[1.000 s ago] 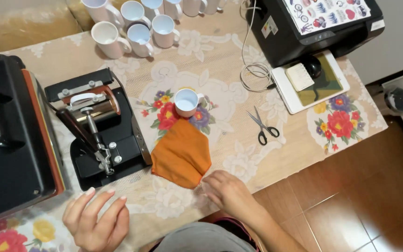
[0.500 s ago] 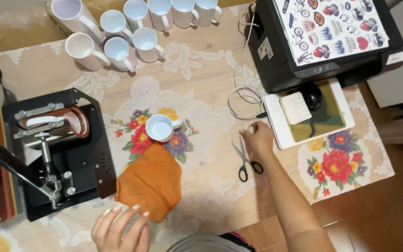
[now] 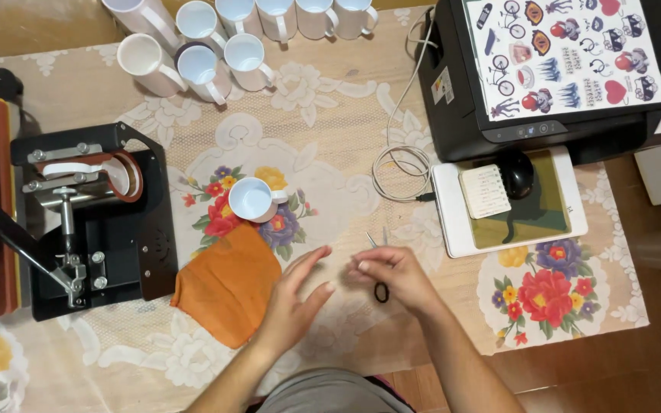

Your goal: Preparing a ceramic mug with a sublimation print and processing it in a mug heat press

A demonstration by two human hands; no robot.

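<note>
Floral lace tablecloth (image 3: 323, 115) over table (wood floor (image 3: 636, 367) beyond); right hand (image 3: 392, 277) grips scissors (image 3: 380, 264).

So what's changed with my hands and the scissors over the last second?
The right hand reached out to the scissors, took hold and brought them in toward you. The left hand rose beside the orange cloth, open. The mug and cloth stayed put.
</note>
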